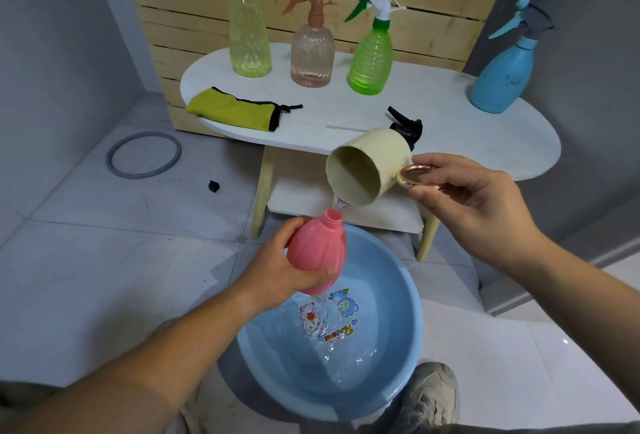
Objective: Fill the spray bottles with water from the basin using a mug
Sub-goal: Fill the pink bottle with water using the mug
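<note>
- Two hands are clamped above the round blue plastic basin [398,381]: left hand [277,270] on pink plastic bottle [317,250], right hand [464,198] on tilted cream mug [367,170].
- Water could be spilled past the narrow neck [333,218].

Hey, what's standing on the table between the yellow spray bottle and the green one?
A clear pink spray bottle with a brown trigger, upright, apart from both, in the head view.
</note>
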`<move>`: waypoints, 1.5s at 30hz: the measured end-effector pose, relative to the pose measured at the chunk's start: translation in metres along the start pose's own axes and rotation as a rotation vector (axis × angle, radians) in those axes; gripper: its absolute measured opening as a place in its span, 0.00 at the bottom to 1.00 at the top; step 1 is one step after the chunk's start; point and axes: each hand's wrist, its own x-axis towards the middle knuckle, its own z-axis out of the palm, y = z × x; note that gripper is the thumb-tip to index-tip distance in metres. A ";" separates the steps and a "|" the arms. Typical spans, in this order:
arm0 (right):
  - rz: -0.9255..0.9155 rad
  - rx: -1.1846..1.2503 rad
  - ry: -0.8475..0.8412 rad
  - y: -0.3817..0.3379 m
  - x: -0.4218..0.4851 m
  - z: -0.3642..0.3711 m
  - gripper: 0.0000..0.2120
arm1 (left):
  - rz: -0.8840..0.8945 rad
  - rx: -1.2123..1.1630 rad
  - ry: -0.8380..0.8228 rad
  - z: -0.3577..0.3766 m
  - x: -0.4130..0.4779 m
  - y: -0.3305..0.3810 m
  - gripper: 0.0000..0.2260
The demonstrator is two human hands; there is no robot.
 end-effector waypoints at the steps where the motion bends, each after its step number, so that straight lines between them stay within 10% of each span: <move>1: -0.007 -0.007 0.000 0.000 0.000 0.000 0.07 | 0.000 0.001 0.001 0.000 0.000 0.000 0.36; 37: -0.381 -0.418 -0.063 -0.002 -0.004 0.002 0.09 | -0.017 -0.021 0.005 0.001 -0.002 -0.002 0.41; 45: 0.190 0.077 -0.009 0.011 -0.003 0.015 0.04 | -0.010 0.020 0.018 -0.002 -0.002 -0.003 0.38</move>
